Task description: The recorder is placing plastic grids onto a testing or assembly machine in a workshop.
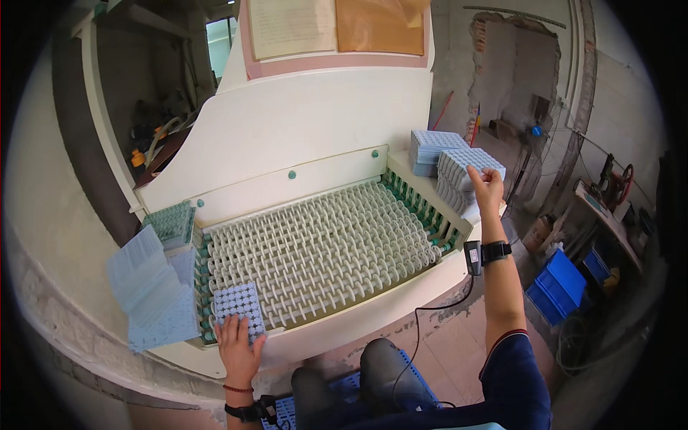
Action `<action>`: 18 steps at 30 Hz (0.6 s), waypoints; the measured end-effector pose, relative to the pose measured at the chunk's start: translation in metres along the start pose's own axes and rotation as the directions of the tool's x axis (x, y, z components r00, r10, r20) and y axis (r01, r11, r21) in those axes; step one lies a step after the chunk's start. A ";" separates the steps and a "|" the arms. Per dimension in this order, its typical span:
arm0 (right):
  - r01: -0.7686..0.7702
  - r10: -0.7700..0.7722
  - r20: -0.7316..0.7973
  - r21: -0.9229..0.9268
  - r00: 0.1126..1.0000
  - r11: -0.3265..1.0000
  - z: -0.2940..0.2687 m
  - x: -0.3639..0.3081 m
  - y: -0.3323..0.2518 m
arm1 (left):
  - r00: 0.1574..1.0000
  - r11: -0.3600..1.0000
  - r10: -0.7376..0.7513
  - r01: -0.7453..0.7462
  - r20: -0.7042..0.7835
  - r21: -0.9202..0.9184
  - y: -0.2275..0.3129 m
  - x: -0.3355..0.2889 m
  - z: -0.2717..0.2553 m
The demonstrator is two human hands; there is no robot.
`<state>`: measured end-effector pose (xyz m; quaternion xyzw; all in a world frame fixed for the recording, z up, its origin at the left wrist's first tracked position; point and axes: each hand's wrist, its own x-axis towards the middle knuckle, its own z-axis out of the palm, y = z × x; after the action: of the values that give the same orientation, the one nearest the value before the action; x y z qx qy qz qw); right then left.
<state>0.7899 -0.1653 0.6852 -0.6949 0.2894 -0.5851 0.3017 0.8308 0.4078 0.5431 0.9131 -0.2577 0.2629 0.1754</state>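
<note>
A light-blue panel with a grid of round holes (239, 301) lies on the near left corner of a bed of white ringed rollers (322, 244). My left hand (239, 350) rests on its near edge, fingers spread and flat, the thumb at its right side. At the far right, a tall stack of similar panels (455, 179) stands on the machine's side ledge. Over the stack's near right corner, my right hand (487, 190) has its fingers bent and pinched at the top panel's edge; the fingertips are partly hidden. Just behind stands a second stack (430, 147).
Left of the rollers lie loose pale-blue perforated sheets (154, 287) and a green grid piece (170, 223). A white upright board (301, 122) closes the back. Blue crates (557, 287) sit on the floor at right. A black cable (419, 308) hangs from my right wrist.
</note>
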 end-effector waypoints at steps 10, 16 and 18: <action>-0.366 0.380 -0.028 0.217 0.925 0.905 -0.007 0.008 0.022 | 0.999 0.999 -0.031 0.031 -0.039 -0.010 0.001 -0.011 -0.017; -0.595 0.444 0.399 0.482 0.803 0.644 -0.034 0.015 0.016 | 0.988 0.989 -0.082 0.065 -0.134 -0.130 0.005 -0.027 -0.024; -0.568 0.402 0.402 0.539 0.823 0.623 -0.033 0.023 0.029 | 0.985 0.985 -0.060 0.033 -0.161 -0.169 0.009 -0.029 -0.024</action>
<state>0.7591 -0.2046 0.6825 -0.5107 0.2117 -0.4534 0.6991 0.7951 0.4229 0.5474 0.8762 -0.2416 0.3113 0.2776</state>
